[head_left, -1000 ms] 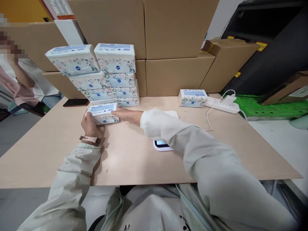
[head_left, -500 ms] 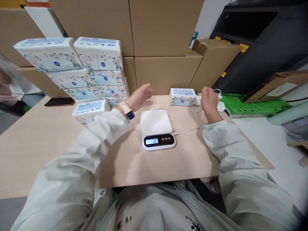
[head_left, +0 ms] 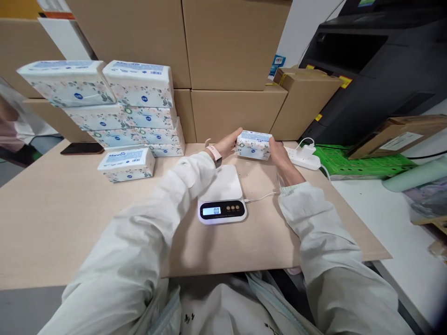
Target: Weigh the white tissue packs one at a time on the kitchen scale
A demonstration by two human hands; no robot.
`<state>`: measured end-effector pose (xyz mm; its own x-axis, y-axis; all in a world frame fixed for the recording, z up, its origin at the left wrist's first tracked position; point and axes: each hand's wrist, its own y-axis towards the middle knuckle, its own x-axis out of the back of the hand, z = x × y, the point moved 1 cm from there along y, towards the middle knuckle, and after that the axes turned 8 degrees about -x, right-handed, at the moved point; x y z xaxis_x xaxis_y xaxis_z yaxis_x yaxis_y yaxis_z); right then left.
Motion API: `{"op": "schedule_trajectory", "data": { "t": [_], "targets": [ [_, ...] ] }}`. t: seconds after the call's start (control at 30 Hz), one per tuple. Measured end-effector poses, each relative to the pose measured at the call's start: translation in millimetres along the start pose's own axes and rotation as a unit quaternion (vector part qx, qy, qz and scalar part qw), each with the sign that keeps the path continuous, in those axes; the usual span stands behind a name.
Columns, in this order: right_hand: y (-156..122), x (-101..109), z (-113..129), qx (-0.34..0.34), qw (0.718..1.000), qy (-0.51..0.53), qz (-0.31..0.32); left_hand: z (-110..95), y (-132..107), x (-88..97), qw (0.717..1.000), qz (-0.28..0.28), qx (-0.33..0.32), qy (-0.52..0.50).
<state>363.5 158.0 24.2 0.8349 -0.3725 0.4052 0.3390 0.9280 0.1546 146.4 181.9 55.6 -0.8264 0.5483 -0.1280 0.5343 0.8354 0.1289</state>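
Note:
A tissue pack with a floral print is held between my two hands, behind the scale. My left hand closes on its left end, and my right hand grips its right end. In front of them lies a white digital scale with a bare plate, its display reading 0.0. A single tissue pack marked Manhua sits to the left of my left arm. Behind that one stand several stacked tissue packs of the same print.
Brown cardboard boxes wall off the back of the table. A dark phone lies at the left edge. A white power strip with a plugged-in charger is at the right, beside a green crate. A cable runs from the scale.
Both hands have come together on the tissue pack at the back right; my left hand moved right, my right hand moved left from near the power strip. The pack looks slightly turned.

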Motion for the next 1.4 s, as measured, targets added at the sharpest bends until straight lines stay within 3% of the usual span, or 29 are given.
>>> {"op": "schedule_trajectory", "data": {
  "t": [0.1, 0.23, 0.3, 0.4, 0.63, 0.8, 0.93, 1.4],
  "targets": [
    [-42, 7, 27, -0.007, 0.997, 0.062, 0.033, -38, -61, -2.2, 1.0, 0.017, -0.007, 0.009],
    [-116, 14, 61, 0.094, 0.983, 0.106, 0.119, -83, -164, -13.1, 0.997, 0.002, -0.046, 0.055],
    [-148, 12, 67, 0.102, 0.972, 0.116, 0.18, -90, -203, -16.2, 0.997, -0.01, -0.05, 0.064],
    [-177, 4, 61, 0.102, 0.96, 0.104, 0.238, -79, -234, -14.3, 0.998, -0.025, -0.029, 0.049],
    [-182, -11, 28, 0.071, 0.96, 0.092, 0.256, -42, -250, -7.0, 0.998, -0.059, 0.02, 0.019],
    [-175, 1, 15, 0.023, 0.982, 0.141, 0.126, -31, -266, 4.0, 0.985, -0.156, -0.002, 0.078],
    [-168, 8, 12, 0.013, 0.98, 0.191, 0.06, -26, -271, 12.0, 0.98, -0.199, -0.018, 0.021],
    [-163, 10, 6, 0.023, 0.975, 0.219, 0.039, -26, -272, 17.9, 0.975, -0.221, -0.001, -0.034]
  ]
}}
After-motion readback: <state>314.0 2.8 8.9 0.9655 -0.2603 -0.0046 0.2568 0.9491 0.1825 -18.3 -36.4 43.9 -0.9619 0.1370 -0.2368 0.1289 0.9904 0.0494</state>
